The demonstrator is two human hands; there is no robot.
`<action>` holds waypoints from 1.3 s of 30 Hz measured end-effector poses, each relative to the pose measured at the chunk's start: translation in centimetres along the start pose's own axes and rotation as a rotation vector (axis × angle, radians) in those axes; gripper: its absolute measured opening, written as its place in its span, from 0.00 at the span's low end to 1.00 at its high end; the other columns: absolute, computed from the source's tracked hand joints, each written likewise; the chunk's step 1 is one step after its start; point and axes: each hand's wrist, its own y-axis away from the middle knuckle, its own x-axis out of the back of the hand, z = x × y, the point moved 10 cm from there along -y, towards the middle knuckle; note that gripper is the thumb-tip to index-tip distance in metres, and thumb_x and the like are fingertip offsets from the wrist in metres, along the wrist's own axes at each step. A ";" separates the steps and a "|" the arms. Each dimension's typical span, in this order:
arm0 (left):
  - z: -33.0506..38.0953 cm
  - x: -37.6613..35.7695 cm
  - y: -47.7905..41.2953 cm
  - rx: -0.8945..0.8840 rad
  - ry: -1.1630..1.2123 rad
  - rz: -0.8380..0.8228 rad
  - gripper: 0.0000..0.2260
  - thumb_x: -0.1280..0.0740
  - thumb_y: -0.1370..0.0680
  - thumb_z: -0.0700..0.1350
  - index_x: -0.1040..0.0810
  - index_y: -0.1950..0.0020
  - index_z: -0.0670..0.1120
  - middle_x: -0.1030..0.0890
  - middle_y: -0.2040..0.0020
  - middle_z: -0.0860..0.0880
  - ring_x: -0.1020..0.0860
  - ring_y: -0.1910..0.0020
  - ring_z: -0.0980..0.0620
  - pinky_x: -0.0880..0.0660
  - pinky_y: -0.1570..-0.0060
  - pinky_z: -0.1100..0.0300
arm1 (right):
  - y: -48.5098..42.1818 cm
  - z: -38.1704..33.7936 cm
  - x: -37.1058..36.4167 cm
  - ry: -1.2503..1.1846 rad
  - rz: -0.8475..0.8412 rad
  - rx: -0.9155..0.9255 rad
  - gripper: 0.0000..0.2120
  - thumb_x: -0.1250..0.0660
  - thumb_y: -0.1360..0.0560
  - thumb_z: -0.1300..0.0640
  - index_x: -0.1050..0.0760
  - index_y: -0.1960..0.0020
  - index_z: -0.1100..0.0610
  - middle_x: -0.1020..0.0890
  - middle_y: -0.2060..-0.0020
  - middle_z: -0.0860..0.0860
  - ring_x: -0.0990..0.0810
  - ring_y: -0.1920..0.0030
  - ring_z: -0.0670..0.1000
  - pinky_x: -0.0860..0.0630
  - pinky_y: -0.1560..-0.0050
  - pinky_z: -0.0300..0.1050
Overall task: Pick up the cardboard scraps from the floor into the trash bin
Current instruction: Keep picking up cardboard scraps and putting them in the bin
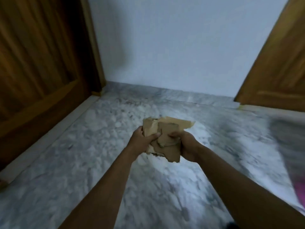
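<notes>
Pickup seemingly done: left grip point(142, 140) and right grip point(186, 146) both clutch scraps point(166, 129) above floor point(82, 162); no strays visible. Drop remains; bin not clearly seen.

setting: indoor room corner, domestic-looking interior.
grey-white marble floor point(82, 162) meets a plain pale wall point(165, 47) with a marble skirting strip point(165, 92); panelled wooden door point(41, 63) in its frame at left, a second wooden door point(280, 63) at right; picture blurred toward the right edge.
</notes>
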 end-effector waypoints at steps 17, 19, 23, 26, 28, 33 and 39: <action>15.1 -60.1 -0.2 -0.098 -0.101 -0.571 0.18 0.22 0.38 0.57 0.15 0.51 0.52 0.13 0.53 0.52 0.15 0.51 0.49 0.21 0.43 0.45 | 24.4 -11.6 54.2 -0.119 0.762 0.241 0.42 0.24 0.34 0.40 0.35 0.26 0.53 0.18 0.40 0.57 0.14 0.50 0.59 0.17 0.58 0.55; 14.0 -67.0 0.6 -0.085 -0.149 -0.604 0.22 0.22 0.42 0.62 0.16 0.52 0.54 0.14 0.51 0.52 0.16 0.51 0.48 0.20 0.45 0.45 | 28.4 -10.7 60.0 -0.025 0.868 0.202 0.39 0.26 0.35 0.34 0.30 0.30 0.50 0.19 0.40 0.53 0.16 0.48 0.57 0.18 0.51 0.51; 11.3 -76.8 3.3 -0.050 -0.267 -0.680 0.18 0.25 0.33 0.61 0.18 0.49 0.53 0.16 0.45 0.50 0.18 0.47 0.46 0.21 0.43 0.44 | 33.5 -8.8 67.1 0.368 0.913 -0.025 0.26 0.44 0.17 0.41 0.32 0.27 0.57 0.28 0.29 0.56 0.28 0.31 0.57 0.30 0.38 0.44; 9.5 -80.0 5.0 -0.001 -0.365 -0.784 0.33 0.30 0.26 0.62 0.33 0.25 0.52 0.32 0.26 0.49 0.30 0.29 0.44 0.29 0.33 0.48 | 36.9 -7.5 71.8 0.740 1.119 -0.233 0.32 0.49 0.19 0.35 0.27 0.34 0.60 0.23 0.37 0.62 0.23 0.42 0.62 0.26 0.47 0.50; 9.2 -80.1 4.8 -0.054 -0.423 -0.791 0.35 0.31 0.26 0.63 0.38 0.22 0.55 0.40 0.21 0.50 0.37 0.24 0.44 0.34 0.28 0.45 | 38.4 -7.4 73.4 0.907 1.216 -0.350 0.33 0.49 0.21 0.33 0.26 0.38 0.60 0.22 0.41 0.62 0.22 0.43 0.63 0.27 0.48 0.53; 10.1 -77.4 3.9 -0.176 -0.458 -0.762 0.25 0.33 0.21 0.54 0.30 0.26 0.50 0.34 0.24 0.49 0.33 0.27 0.48 0.32 0.35 0.60 | 35.7 -7.4 73.1 0.988 1.139 -0.315 0.33 0.47 0.22 0.31 0.26 0.41 0.61 0.22 0.44 0.61 0.21 0.47 0.62 0.23 0.46 0.55; 12.1 -65.1 0.0 -0.283 -0.574 -0.503 0.19 0.36 0.21 0.59 0.23 0.32 0.54 0.27 0.29 0.53 0.30 0.30 0.53 0.36 0.36 0.62 | 23.7 -9.8 63.5 1.053 0.870 -0.093 0.27 0.48 0.22 0.33 0.33 0.61 0.56 0.32 0.68 0.52 0.31 0.69 0.54 0.29 0.64 0.46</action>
